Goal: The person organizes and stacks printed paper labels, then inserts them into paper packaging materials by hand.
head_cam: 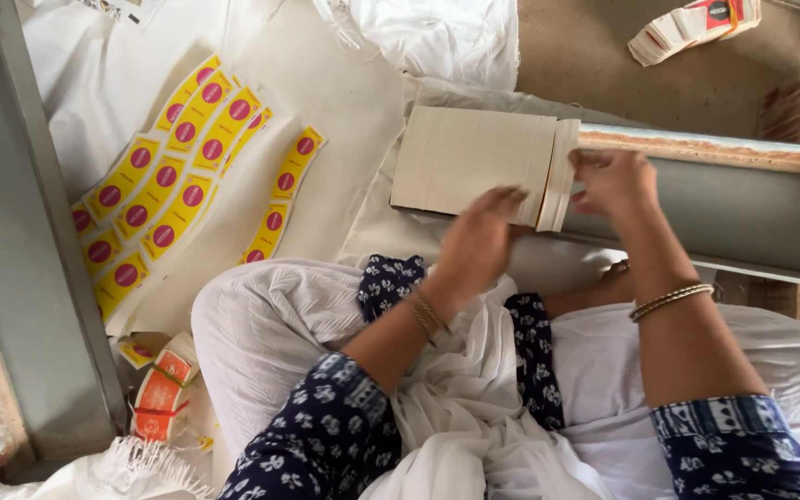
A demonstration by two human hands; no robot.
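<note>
— Cream-coloured, that flat rectangular stack of paper sheets (469, 159); where does it lie?

— On the white cloth (344, 102) in front of the seated person, its right end against a long grey metal beam (724, 204). A few sheets at that end stand lifted off the stack.

— And the hands?

— The left hand (479, 241) rests at the stack's near edge, fingers curled down onto it; whether it pinches a sheet I cannot tell. The right hand (613, 181) sits just beside the lifted sheets, fingers bent and close together at their edge. Both wrists wear thin metal bangles (670, 300).

— Around them?

— To the left on the cloth, fanned strips of yellow labels with pink round dots (173, 181). Below those, an orange-and-white banded bundle of labels (161, 393). Far up right, another bundle of printed cards (692, 26) on the brown floor, well apart.
</note>
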